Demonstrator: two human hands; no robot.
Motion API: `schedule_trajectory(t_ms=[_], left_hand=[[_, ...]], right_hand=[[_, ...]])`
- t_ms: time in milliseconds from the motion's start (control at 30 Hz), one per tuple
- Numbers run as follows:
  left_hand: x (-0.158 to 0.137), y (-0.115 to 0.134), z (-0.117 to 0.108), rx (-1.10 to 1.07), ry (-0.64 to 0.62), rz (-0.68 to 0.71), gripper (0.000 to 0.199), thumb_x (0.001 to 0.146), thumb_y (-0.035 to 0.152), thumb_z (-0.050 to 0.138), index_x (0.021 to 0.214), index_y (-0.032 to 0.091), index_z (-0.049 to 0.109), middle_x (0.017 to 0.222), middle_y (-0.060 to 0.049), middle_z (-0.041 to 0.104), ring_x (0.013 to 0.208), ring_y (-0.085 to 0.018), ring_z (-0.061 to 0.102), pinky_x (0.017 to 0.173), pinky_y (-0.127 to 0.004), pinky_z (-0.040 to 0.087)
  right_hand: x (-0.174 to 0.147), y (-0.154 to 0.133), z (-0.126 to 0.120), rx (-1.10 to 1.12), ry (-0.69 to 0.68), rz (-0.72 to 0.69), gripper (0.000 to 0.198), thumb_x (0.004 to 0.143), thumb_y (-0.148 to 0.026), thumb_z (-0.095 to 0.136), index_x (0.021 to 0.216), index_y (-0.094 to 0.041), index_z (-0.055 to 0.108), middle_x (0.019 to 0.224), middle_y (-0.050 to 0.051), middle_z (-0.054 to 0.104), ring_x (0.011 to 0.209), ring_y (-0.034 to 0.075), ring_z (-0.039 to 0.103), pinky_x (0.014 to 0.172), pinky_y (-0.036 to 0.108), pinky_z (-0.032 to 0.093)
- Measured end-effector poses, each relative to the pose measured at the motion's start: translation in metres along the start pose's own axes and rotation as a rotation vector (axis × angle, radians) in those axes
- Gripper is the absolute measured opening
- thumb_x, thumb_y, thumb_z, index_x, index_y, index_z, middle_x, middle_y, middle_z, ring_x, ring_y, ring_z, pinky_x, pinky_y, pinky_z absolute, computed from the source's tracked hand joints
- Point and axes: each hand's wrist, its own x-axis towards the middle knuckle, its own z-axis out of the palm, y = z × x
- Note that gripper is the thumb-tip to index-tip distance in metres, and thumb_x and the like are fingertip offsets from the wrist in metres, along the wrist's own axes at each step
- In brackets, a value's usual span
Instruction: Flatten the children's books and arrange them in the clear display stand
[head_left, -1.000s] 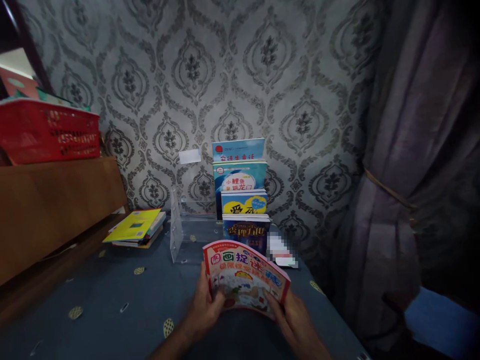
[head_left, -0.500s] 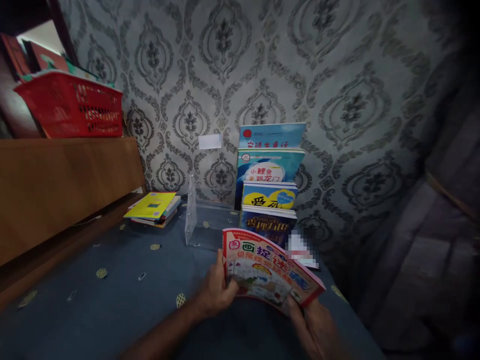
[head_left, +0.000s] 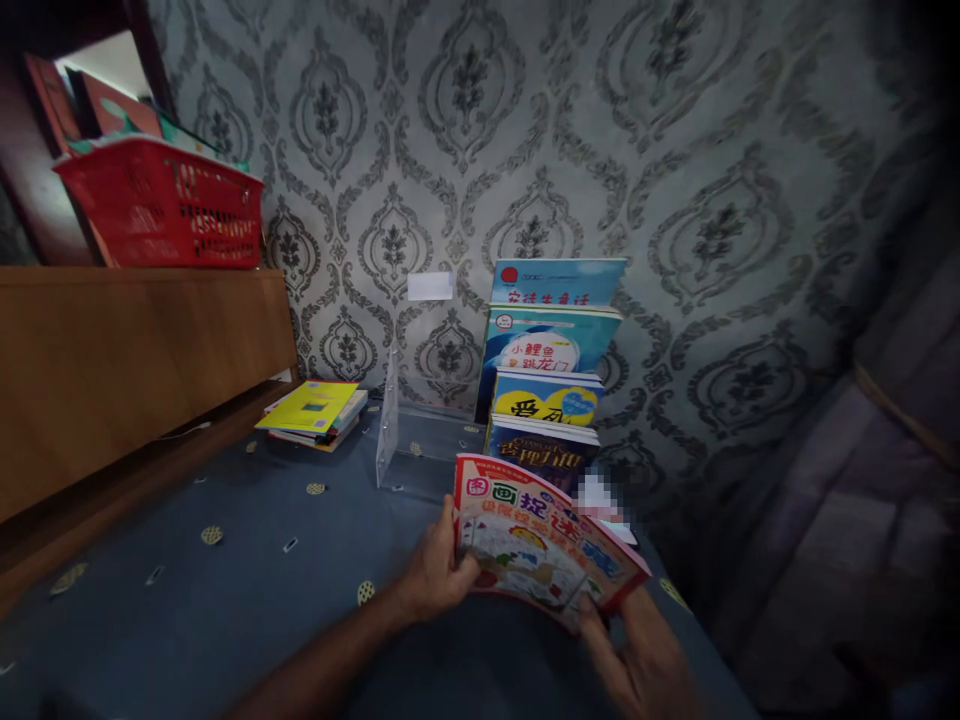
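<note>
A red-bordered picture book (head_left: pixel 536 545) with a bright cover is held in both hands, tilted and slightly bowed. My left hand (head_left: pixel 442 562) grips its left edge, thumb on the cover. My right hand (head_left: pixel 637 650) is closed on its lower right corner, fingers partly hidden behind it. Just beyond stands a clear acrylic rack (head_left: pixel 388 425) with stepped tiers. Its right side carries upright books: a dark blue book (head_left: pixel 544 445), a yellow and blue book (head_left: pixel 551 397), a teal book (head_left: pixel 555 340) and a light blue book (head_left: pixel 559 283) at the back.
Left of the rack lies a stack of books (head_left: pixel 315 412) with a yellow one on top. A red basket (head_left: pixel 161 205) sits on a wooden headboard (head_left: pixel 142 370). A pale item, partly blurred out (head_left: pixel 600 500), lies at the right. A curtain (head_left: pixel 810 540) hangs along the right side.
The view has shifted slightly, so the rack and basket appear a little further right. Both hands keep hold of the picture book, which has barely moved.
</note>
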Motion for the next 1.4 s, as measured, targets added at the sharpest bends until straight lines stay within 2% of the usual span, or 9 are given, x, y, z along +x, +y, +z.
schedule_trajectory(t_ms=[133, 233, 467, 733, 833, 967, 1067, 1133, 1400], left_hand=[[0.003, 0.002, -0.003, 0.074, 0.011, 0.008, 0.078, 0.079, 0.026, 0.067, 0.149, 0.015, 0.034, 0.11, -0.009, 0.069, 0.102, -0.025, 0.065, 0.094, -0.037, 0.054], [0.005, 0.005, -0.005, 0.136, -0.002, 0.003, 0.074, 0.079, 0.025, 0.065, 0.146, 0.015, 0.035, 0.109, -0.009, 0.069, 0.095, -0.023, 0.066, 0.088, -0.036, 0.055], [0.008, 0.015, -0.016, 0.2, -0.033, 0.007, 0.053, 0.081, 0.023, 0.06, 0.131, 0.017, 0.044, 0.096, -0.004, 0.067, 0.086, -0.021, 0.065, 0.082, -0.033, 0.054], [0.01, 0.013, -0.017, 0.245, -0.016, -0.029, 0.059, 0.08, 0.025, 0.062, 0.135, 0.016, 0.043, 0.097, -0.004, 0.066, 0.086, -0.021, 0.063, 0.084, -0.034, 0.054], [0.012, 0.011, -0.017, 0.271, -0.035, -0.033, 0.06, 0.082, 0.025, 0.059, 0.139, 0.016, 0.041, 0.101, -0.006, 0.067, 0.086, -0.021, 0.064, 0.083, -0.034, 0.054], [0.018, -0.001, -0.026, 0.338, 0.041, 0.012, 0.064, 0.084, 0.031, 0.058, 0.143, 0.016, 0.039, 0.096, -0.007, 0.068, 0.087, -0.024, 0.065, 0.083, -0.036, 0.053], [0.025, -0.012, -0.04, 0.426, 0.097, 0.042, 0.06, 0.087, 0.033, 0.054, 0.143, 0.014, 0.042, 0.087, -0.006, 0.068, 0.081, -0.026, 0.066, 0.081, -0.038, 0.053], [0.029, -0.016, -0.051, 0.46, 0.133, 0.069, 0.056, 0.09, 0.033, 0.052, 0.142, 0.015, 0.043, 0.09, -0.008, 0.07, 0.082, -0.026, 0.067, 0.082, -0.038, 0.053], [0.04, -0.018, -0.094, 0.646, 0.357, 0.036, 0.051, 0.094, 0.032, 0.047, 0.14, 0.012, 0.044, 0.099, -0.015, 0.074, 0.087, -0.028, 0.07, 0.077, -0.037, 0.053]], right_hand=[[0.007, -0.005, -0.007, -0.036, -0.034, -0.049, 0.025, 0.101, -0.036, 0.046, 0.117, -0.021, 0.058, 0.086, 0.009, 0.072, 0.07, 0.026, 0.07, 0.058, 0.035, 0.057], [0.01, -0.008, -0.008, -0.049, -0.046, -0.077, 0.024, 0.1, -0.035, 0.047, 0.116, -0.021, 0.058, 0.089, 0.01, 0.072, 0.071, 0.026, 0.07, 0.057, 0.034, 0.056], [0.021, -0.02, -0.002, 0.027, -0.122, -0.054, 0.016, 0.1, -0.027, 0.045, 0.108, -0.023, 0.058, 0.079, 0.005, 0.067, 0.061, 0.02, 0.064, 0.054, 0.03, 0.054], [0.025, -0.018, 0.007, 0.014, -0.104, 0.035, 0.018, 0.1, -0.032, 0.043, 0.099, -0.022, 0.058, 0.078, 0.006, 0.066, 0.067, 0.023, 0.067, 0.057, 0.032, 0.055], [0.028, -0.02, 0.007, 0.044, -0.104, 0.061, 0.019, 0.099, -0.033, 0.044, 0.102, -0.022, 0.059, 0.082, 0.007, 0.069, 0.07, 0.023, 0.068, 0.06, 0.032, 0.056], [0.034, -0.022, 0.013, 0.109, -0.168, 0.083, 0.019, 0.1, -0.031, 0.044, 0.106, -0.022, 0.06, 0.088, 0.009, 0.072, 0.077, 0.023, 0.071, 0.064, 0.032, 0.058], [0.039, -0.022, 0.027, 0.136, -0.189, 0.061, 0.021, 0.102, -0.032, 0.042, 0.108, -0.021, 0.058, 0.095, 0.011, 0.073, 0.082, 0.023, 0.072, 0.066, 0.032, 0.06], [0.045, -0.022, 0.04, 0.138, -0.184, 0.023, 0.022, 0.102, -0.031, 0.042, 0.112, -0.02, 0.057, 0.097, 0.012, 0.073, 0.084, 0.024, 0.072, 0.069, 0.034, 0.061], [0.084, -0.038, 0.077, 0.206, -0.209, -0.052, 0.022, 0.102, -0.023, 0.037, 0.101, -0.022, 0.058, 0.086, 0.008, 0.068, 0.077, 0.023, 0.069, 0.068, 0.035, 0.06]])
